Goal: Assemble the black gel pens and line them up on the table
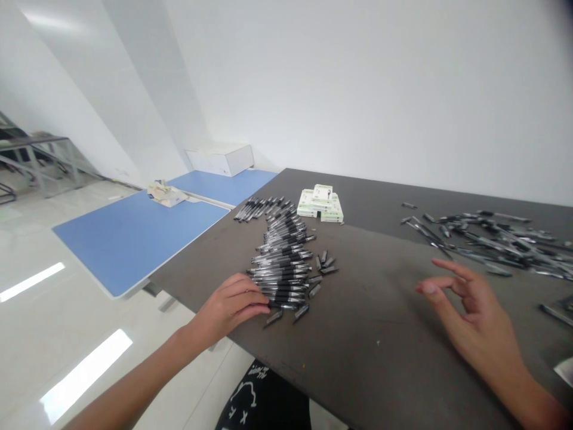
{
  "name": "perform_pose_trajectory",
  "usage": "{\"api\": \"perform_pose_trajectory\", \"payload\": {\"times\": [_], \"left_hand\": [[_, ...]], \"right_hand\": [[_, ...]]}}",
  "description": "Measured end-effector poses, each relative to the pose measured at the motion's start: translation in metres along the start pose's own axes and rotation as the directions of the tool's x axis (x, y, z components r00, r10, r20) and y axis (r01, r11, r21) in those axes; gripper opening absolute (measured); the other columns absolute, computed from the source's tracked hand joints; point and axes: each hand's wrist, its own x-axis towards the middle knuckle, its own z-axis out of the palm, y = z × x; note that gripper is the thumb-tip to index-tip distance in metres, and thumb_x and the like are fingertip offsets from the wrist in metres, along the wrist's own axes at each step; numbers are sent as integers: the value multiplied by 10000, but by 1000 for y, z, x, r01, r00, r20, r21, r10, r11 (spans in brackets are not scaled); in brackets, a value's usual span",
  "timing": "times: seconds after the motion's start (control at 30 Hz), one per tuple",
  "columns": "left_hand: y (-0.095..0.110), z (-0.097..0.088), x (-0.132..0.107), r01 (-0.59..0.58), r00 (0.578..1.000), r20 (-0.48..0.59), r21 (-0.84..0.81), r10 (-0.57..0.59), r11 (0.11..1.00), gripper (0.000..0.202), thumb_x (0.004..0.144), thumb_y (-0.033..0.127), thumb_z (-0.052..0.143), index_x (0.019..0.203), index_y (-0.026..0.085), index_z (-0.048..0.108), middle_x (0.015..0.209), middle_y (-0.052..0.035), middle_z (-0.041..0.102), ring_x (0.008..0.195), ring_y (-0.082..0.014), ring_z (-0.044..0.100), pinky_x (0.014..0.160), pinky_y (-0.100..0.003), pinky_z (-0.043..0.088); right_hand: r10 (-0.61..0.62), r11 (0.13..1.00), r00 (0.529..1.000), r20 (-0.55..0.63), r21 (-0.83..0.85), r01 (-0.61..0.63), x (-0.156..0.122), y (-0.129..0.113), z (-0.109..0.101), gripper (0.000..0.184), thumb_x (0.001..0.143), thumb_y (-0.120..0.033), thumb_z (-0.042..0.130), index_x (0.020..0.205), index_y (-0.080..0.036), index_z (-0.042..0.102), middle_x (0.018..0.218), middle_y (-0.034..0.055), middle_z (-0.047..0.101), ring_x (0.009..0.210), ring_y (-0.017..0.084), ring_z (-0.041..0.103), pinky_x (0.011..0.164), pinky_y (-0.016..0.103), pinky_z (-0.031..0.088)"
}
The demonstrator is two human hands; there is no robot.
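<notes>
My left hand (pixel 233 303) lies at the near end of a long row of clear-barrelled pens with black grips (pixel 282 263). Its fingers are bent together over the left end of the nearest pen, and their tips are partly hidden. Over the bare tabletop to the right hovers my right hand (pixel 477 319), with nothing visible in it. The index finger is stretched out, and the thumb tip is close to the middle finger. Several loose black pen caps (pixel 329 263) lie along the row's right side. Beyond my right hand is a jumbled heap of pens (pixel 501 239).
Small white-and-green boxes (pixel 320 206) are stacked at the back of the dark table (pixel 358 286). A lower blue table (pixel 138 239) adjoins on the left, holding crumpled paper (pixel 165 194). A white carton (pixel 221 158) stands near the wall. More pens (pixel 555 313) lie at the right edge.
</notes>
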Motion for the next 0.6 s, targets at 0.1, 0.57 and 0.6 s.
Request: {"api": "perform_pose_trajectory", "payload": {"times": [0.1, 0.57, 0.6], "left_hand": [[3, -5, -4, 23, 999, -44, 39, -21, 999, 125, 1044, 294, 712, 1139, 245, 775, 1007, -50, 779, 954, -206, 702, 869, -328, 581], [38, 7, -15, 141, 833, -544, 27, -104, 990, 113, 1078, 249, 605, 1123, 234, 708, 923, -39, 675, 836, -206, 661, 742, -339, 552], [33, 6, -12, 145, 803, -585, 1, -117, 989, 106, 1079, 263, 605, 1101, 233, 704, 904, -35, 669, 819, -206, 653, 724, -343, 543]], "right_hand": [[56, 997, 996, 68, 47, -60, -1, 2, 0, 590, 981, -683, 593, 1467, -352, 567, 1025, 66, 824, 1145, 358, 746, 592, 377, 554], [-199, 976, 980, -2, -87, 198, 13, 8, -1, 327, 989, -616, 668, 1084, -332, 798, 1104, 41, 802, 1035, 286, 756, 941, 475, 581], [-240, 966, 971, -19, -105, 237, 15, 9, -2, 310, 995, -595, 675, 1104, -334, 800, 1102, 45, 796, 1027, 282, 754, 957, 480, 572]]}}
